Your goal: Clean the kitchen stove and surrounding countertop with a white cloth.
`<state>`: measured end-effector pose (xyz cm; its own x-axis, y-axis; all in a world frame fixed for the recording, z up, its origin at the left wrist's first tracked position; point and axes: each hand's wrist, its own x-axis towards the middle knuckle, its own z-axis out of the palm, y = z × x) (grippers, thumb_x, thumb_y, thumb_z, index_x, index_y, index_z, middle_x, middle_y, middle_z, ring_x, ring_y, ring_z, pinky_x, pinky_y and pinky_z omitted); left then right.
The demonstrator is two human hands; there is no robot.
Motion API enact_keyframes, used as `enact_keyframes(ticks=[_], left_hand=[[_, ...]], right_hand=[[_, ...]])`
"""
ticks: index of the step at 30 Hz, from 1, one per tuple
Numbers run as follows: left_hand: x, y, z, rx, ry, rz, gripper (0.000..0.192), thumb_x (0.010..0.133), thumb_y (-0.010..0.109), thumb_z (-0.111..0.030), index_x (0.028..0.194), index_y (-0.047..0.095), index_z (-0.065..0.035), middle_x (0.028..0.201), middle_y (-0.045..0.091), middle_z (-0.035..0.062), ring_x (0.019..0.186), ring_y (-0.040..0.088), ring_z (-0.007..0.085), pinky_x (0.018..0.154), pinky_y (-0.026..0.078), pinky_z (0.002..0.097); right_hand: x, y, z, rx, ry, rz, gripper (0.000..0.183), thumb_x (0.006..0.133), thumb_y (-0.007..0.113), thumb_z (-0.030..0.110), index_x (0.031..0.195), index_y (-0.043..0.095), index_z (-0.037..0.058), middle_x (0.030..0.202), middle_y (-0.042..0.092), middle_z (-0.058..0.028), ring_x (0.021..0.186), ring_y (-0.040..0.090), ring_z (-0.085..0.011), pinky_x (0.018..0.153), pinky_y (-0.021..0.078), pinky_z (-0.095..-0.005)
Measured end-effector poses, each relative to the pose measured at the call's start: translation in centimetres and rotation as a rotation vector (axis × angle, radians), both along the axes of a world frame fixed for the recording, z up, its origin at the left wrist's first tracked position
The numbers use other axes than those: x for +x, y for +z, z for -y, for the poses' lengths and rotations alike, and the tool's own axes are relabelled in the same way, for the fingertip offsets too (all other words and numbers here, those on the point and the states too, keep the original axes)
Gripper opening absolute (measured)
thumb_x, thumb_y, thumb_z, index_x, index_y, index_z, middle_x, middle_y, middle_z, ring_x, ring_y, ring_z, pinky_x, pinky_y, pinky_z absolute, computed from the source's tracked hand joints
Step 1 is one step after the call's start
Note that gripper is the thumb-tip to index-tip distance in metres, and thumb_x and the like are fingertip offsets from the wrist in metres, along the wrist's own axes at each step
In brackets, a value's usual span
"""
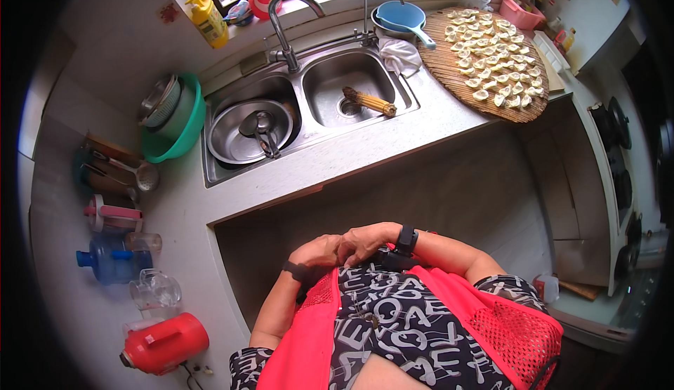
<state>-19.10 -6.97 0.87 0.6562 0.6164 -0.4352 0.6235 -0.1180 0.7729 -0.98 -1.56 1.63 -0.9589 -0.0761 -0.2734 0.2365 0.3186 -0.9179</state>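
My left hand [317,251] and my right hand [368,241] meet in front of my belly, at the edge of the red vest [310,332]. The right overlaps the left's fingers, and most fingertips are hidden, so whether they grip the vest is unclear. Ahead is a double steel sink. Its left bowl holds a steel basin [218,137] with ladles [258,124] in it. Across the right bowl [321,82] lies a yellow scrubbing brush [371,101] that looks like bundled strips. On the counter at right, a round reed mat [447,74] carries many dumplings [489,61] in rows.
A faucet [284,37] rises behind the sink. A blue ladle-shaped scoop [403,16] and a white cloth [400,55] are near the right bowl. Green basins [195,121] stand at left. A red electric kettle [168,342], glass jug [158,290] and blue water jug [113,261] line the left counter.
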Motion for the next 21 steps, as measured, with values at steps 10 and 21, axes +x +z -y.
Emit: enact_keyframes(ticks=[10, 21], left_hand=[[0.0, 0.0, -0.6, -0.018, -0.035, -0.013, 0.024, 0.074, 0.067, -0.016, 0.093, 0.067, -0.0015, 0.086, 0.067, 0.0221, 0.086, 0.067, 0.0366, 0.070, 0.052, 0.0421], [-0.2, -2.3, -2.9, -0.052, -0.130, 0.083, 0.031, 0.070, 0.066, -0.011, 0.099, 0.063, 0.0008, 0.089, 0.067, 0.0233, 0.087, 0.066, 0.0370, 0.071, 0.050, 0.0407]], right_hand=[[0.0, 0.2, -0.3, -0.020, -0.023, 0.013, 0.031, 0.089, 0.062, 0.030, 0.104, 0.069, 0.0033, 0.098, 0.068, -0.0158, 0.091, 0.064, -0.0317, 0.082, 0.0483, -0.0404], [0.2, 0.6, -0.6, -0.038, -0.146, 0.076, 0.032, 0.089, 0.062, 0.029, 0.104, 0.067, 0.0023, 0.093, 0.068, -0.0140, 0.086, 0.064, -0.0293, 0.079, 0.0489, -0.0383]])
